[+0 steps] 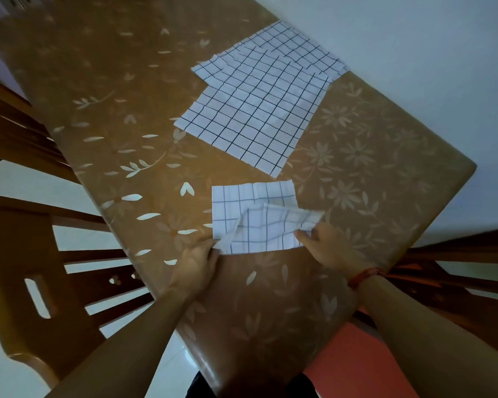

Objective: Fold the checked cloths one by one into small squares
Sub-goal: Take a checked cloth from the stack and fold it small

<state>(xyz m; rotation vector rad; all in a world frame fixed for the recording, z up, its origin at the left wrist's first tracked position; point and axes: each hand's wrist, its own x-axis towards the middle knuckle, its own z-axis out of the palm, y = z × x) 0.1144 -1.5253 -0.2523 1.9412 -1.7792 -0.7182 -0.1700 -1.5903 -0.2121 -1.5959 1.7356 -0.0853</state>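
Note:
A white cloth with a thin dark check (256,216) lies partly folded on the brown table near me. My left hand (197,264) pinches its near left corner. At the near right edge, my right hand (326,247) grips a raised flap that arches above the lower layer. Farther up the table lies a pile of flat, unfolded checked cloths (256,110), overlapping one another, with the rearmost one (299,44) reaching the table's far edge.
The table (127,110) wears a brown cover printed with pale leaves and flowers. Wooden chairs stand at the left (38,254) and at the right (457,277). A white wall (414,38) runs along the far side. My right wrist carries a red thread band (365,275).

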